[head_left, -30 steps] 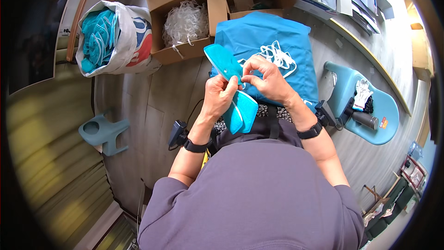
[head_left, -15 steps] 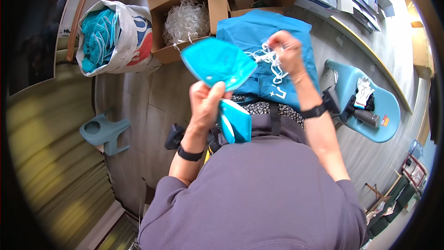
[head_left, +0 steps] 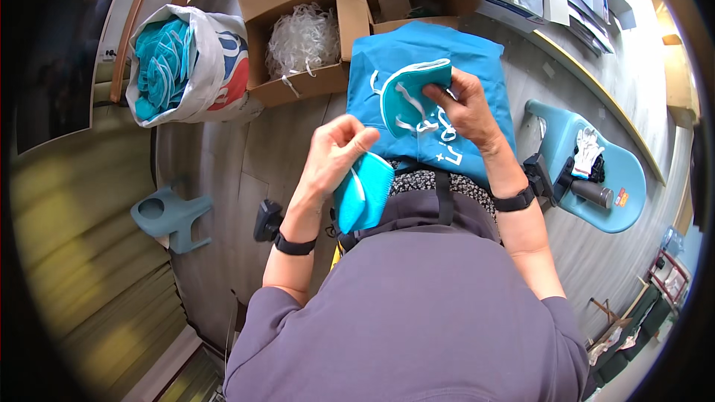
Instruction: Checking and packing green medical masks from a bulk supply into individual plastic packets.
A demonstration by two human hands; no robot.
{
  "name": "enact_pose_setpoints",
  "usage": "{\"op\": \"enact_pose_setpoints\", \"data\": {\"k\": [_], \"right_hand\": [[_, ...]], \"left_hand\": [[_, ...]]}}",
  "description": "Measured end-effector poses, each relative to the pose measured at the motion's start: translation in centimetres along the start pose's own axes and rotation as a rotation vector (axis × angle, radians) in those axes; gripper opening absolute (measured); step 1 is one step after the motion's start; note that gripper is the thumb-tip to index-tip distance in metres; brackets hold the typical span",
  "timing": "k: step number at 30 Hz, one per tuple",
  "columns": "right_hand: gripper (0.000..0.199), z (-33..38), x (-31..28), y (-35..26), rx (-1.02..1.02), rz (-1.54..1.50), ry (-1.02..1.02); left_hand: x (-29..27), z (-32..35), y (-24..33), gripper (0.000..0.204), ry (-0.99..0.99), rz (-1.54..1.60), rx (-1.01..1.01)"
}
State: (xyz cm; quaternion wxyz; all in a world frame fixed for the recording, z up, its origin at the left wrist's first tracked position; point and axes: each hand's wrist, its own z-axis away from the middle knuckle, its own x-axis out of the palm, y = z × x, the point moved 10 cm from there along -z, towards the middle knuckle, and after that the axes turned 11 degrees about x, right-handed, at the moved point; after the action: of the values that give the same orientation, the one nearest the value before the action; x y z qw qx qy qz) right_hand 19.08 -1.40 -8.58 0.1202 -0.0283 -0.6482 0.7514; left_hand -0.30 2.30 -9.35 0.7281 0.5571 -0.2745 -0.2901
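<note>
My right hand (head_left: 471, 110) pinches the upper right corner of a teal cup-shaped face mask (head_left: 415, 89), turned with its inner side and white edge partly showing. White elastic straps (head_left: 414, 108) dangle across it. Over on the left, my left hand (head_left: 337, 152) is closed, thumb against forefinger, with a second teal face mask (head_left: 363, 197) hanging folded below its palm. What the left fingertips pinch, if anything, cannot be seen. Under the right hand a blue cloth (head_left: 477, 67) with white print is spread over my lap, and some white loops lie on it.
A white sack (head_left: 212, 67) full of teal masks stands at the far left. Beside it, a cardboard box (head_left: 298, 89) holds a heap of white elastic straps. A blue plastic stool (head_left: 622, 160) carries gloves and a dark cylinder. Another small stool (head_left: 182, 216) is at left.
The upper mask has passed from my left hand to my right and turned over. My left hand has moved slightly up, keeping the lower mask.
</note>
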Motion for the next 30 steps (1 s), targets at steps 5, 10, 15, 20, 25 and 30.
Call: {"op": "enact_pose_setpoints", "data": {"k": [5,10,15,20,25,30], "right_hand": [[0.019,-0.1,1.6,0.0,0.027,0.126,-0.111],[0.028,1.3,-0.7,-3.5,-0.282,0.471,0.422],[0.017,0.7,4.1,-2.9,-0.065,0.314,-0.016],[0.012,1.1,3.7,-4.4,-0.338,0.536,0.081],[0.009,-0.7,-2.7,-0.8,-0.273,0.606,0.298],[0.011,0.3,-3.8,-1.4,-0.299,0.739,0.328]], "left_hand": [[1.3,-1.0,3.6,0.026,0.071,-0.168,0.208],[1.1,-1.7,2.9,0.018,0.061,-0.441,0.223],[2.1,-2.0,3.7,0.019,0.057,-0.561,0.275],[2.6,-1.5,5.3,0.024,0.013,-0.617,0.357],[0.5,0.0,4.6,0.023,0.118,-0.467,0.302],[-2.7,0.8,4.4,0.024,0.311,-0.247,0.291]]}}
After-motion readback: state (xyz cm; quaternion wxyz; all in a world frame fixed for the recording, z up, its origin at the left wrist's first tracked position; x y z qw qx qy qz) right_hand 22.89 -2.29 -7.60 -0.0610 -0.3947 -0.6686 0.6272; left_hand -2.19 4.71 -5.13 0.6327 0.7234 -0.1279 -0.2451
